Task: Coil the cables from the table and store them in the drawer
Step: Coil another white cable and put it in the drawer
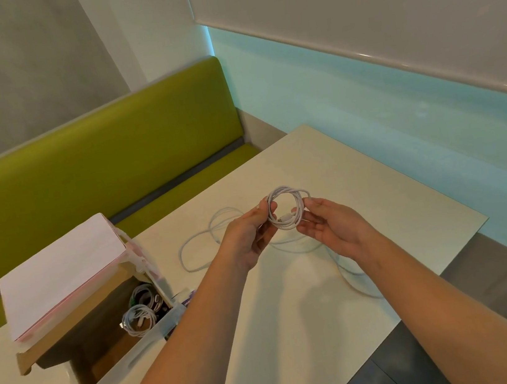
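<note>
A white cable coil [285, 194] is held up above the pale table [298, 332]. My left hand [245, 238] pinches its left side and my right hand [332, 226] holds its right side, a connector showing inside the ring. Loose white cable [190, 259] lies in loops on the table behind and under my hands, and more cable [352, 275] trails toward the right edge. At the left stands an open clear drawer [154, 332] lined with brown card. Inside it lie a coiled white cable [138, 318] and other coiled cables [144, 295].
The drawer unit's white top [61, 267] sits above the open drawer at the table's left. A green bench [95, 168] runs behind the table. The table's right edge drops to a dark floor [402, 376].
</note>
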`<state>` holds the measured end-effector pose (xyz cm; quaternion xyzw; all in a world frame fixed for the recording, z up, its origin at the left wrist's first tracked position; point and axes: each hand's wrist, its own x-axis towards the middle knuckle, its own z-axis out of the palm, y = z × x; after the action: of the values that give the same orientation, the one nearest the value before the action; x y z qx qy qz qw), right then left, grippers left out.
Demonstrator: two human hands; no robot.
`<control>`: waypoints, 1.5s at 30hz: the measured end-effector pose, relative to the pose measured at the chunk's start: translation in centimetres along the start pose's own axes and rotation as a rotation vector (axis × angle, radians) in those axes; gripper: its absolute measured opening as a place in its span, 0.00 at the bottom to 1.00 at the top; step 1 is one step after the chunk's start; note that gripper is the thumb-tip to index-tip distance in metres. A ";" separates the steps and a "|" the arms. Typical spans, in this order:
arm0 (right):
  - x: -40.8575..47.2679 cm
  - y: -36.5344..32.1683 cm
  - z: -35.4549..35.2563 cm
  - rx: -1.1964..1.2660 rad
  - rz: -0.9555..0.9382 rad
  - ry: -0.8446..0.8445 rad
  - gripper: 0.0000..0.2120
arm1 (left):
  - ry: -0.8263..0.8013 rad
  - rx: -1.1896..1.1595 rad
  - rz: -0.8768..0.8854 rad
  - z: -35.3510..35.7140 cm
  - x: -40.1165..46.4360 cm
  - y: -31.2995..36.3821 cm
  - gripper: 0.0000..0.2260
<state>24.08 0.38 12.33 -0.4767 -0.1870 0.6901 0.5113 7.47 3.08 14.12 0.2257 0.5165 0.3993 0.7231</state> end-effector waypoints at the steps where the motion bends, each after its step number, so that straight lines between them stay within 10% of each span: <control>1: 0.0 0.1 0.0 0.038 0.012 0.000 0.04 | -0.003 -0.003 0.000 0.0 0.0 0.0 0.06; 14: -0.3 0.1 0.9 0.181 0.041 -0.026 0.05 | -0.018 -0.022 0.005 0.3 0.0 0.1 0.06; 25: -1.5 -0.9 1.8 -0.076 0.081 -0.148 0.05 | 0.062 -0.041 0.153 1.1 -0.1 -0.5 0.05; 33: -1.6 -2.2 1.7 -0.358 0.017 -0.065 0.09 | -0.265 0.032 -0.010 -0.7 -0.6 0.8 0.09; 40: -1.3 -1.8 1.8 -0.756 -0.091 -0.001 0.12 | -0.229 0.622 0.110 -1.0 -0.2 2.3 0.15; 45: -1.1 -1.6 1.9 -0.723 -0.186 0.090 0.22 | -0.106 0.436 0.187 -0.7 0.0 1.9 0.10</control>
<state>23.30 0.48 14.94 -0.6371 -0.4384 0.5087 0.3783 6.13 4.18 15.27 0.4441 0.5285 0.3311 0.6433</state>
